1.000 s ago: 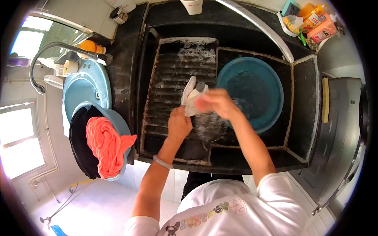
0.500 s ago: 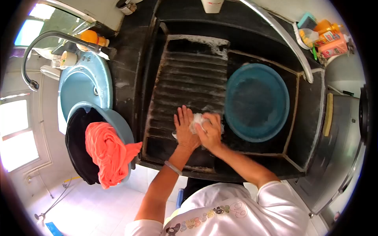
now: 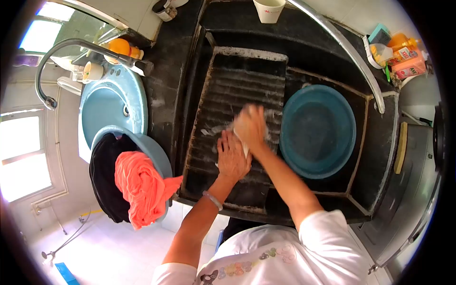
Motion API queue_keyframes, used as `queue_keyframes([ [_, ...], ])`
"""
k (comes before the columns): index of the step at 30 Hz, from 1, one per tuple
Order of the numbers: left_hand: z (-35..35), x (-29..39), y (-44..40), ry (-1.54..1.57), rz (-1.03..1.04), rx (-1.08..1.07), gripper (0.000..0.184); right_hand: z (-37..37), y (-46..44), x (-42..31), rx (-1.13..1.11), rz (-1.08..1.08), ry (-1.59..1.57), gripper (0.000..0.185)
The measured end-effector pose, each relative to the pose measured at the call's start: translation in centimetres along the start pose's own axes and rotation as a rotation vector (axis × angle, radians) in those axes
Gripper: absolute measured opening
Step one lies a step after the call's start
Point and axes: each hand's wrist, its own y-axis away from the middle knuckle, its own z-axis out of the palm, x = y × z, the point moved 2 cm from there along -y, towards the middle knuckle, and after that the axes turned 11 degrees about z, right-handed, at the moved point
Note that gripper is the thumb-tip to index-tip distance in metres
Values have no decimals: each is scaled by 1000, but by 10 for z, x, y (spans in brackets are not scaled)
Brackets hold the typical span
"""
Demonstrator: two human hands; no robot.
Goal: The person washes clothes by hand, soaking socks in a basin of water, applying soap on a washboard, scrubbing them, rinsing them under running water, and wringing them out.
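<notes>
My left hand (image 3: 232, 156) lies flat with its fingers apart on the lower part of the ridged black washboard slab (image 3: 247, 80), touching a white cloth (image 3: 245, 148). Just above and to its right, my right hand (image 3: 250, 124) is closed over the same cloth, blurred by motion. Most of the cloth is hidden under the hands. A little suds shows on the ridges beside them. To the right of the slab stands a round blue basin (image 3: 318, 132) with water in it.
A blue tub (image 3: 162, 154) with coral (image 3: 142, 185) and black clothes leans by the blue washbasin (image 3: 95, 107) at left. A curved metal faucet (image 3: 351, 50) arches over the sink's upper right. Bottles (image 3: 409, 66) stand at the upper right, a white cup (image 3: 269, 10) at the top.
My right hand has moved up the slab with the cloth since half a second ago. My left hand stays low on the ridges. The whole view has shifted a little.
</notes>
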Motion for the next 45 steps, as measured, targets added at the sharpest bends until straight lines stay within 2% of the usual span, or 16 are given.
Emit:
queue_keyframes([
  [3, 4, 0, 0, 17, -2, 73, 76, -21, -32, -15, 120, 106, -66, 22],
  [9, -3, -3, -1, 22, 11, -29, 78, -52, 59, -21, 194, 13, -403, 22],
  [14, 0, 4, -3, 31, -2, 115, 74, -25, -61, -9, 163, 113, 49, 24],
  [16, 4, 8, 10, 88, 20, 204, 76, -41, -15, -2, 219, 89, 41, 30],
  [20, 3, 38, 29, -8, -25, -88, 79, -100, 100, -12, 80, -112, -352, 19],
  [22, 28, 35, 24, -173, -42, -6, 79, -47, 57, 8, -184, 61, 5, 14],
  [24, 9, 44, 20, 22, -77, 13, 78, -40, -13, 11, 121, 52, -94, 14],
  [25, 12, 44, 17, -1, -77, 8, 81, -35, -35, 9, 62, 217, -57, 21],
  [28, 7, 36, 21, 143, -17, 85, 85, -49, -3, 10, 196, 55, 5, 24],
  [30, -34, 18, 14, 59, 49, -129, 88, -84, 47, 9, 179, 98, -38, 24],
  [33, 17, 9, 13, -110, 148, 70, 84, -84, 92, -11, 190, -197, -361, 18],
  [35, 1, 19, 11, 59, 108, 60, 83, -39, 33, 15, 59, -72, 162, 17],
  [39, 7, 18, 7, 16, 69, 72, 88, -59, -51, 31, 449, 29, 30, 19],
  [42, 1, 18, 3, 52, 36, 61, 89, -106, -31, 137, 476, 289, -27, 22],
  [44, -1, 19, 2, 24, 30, 65, 89, -122, 7, 188, 494, 970, -846, 30],
  [45, -1, 19, 3, 23, 29, 57, 89, -105, 25, 219, 228, 1062, -1284, 35],
])
